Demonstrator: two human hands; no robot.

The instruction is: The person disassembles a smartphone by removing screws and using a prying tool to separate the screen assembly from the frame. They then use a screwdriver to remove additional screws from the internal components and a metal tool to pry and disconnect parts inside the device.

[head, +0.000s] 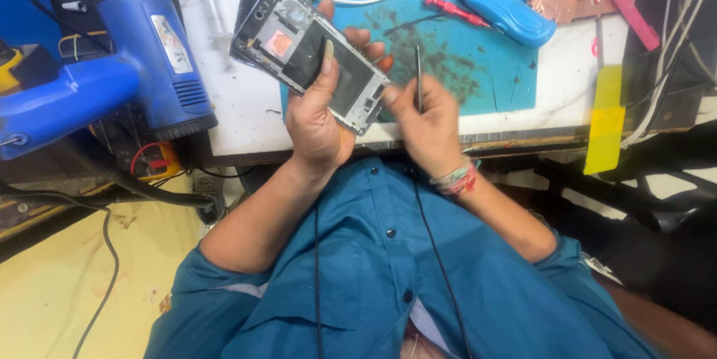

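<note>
My left hand (317,116) grips an opened phone frame (287,41) with bare internals, held tilted above the bench edge, thumb lying across its dark middle. My right hand (426,124) sits beside the phone's lower corner and holds thin dark tweezers (419,82) pointing up and away. The thumb of my right hand touches the phone's corner. Both wrists rest over my blue shirt.
A blue hot-air gun (138,45) stands at the left of the white bench (239,116). On the blue work mat (478,67) lie a blue-handled screwdriver (504,11) and a red-handled one (452,9). A yellow strip (605,116) hangs at the right edge. Cables run at right.
</note>
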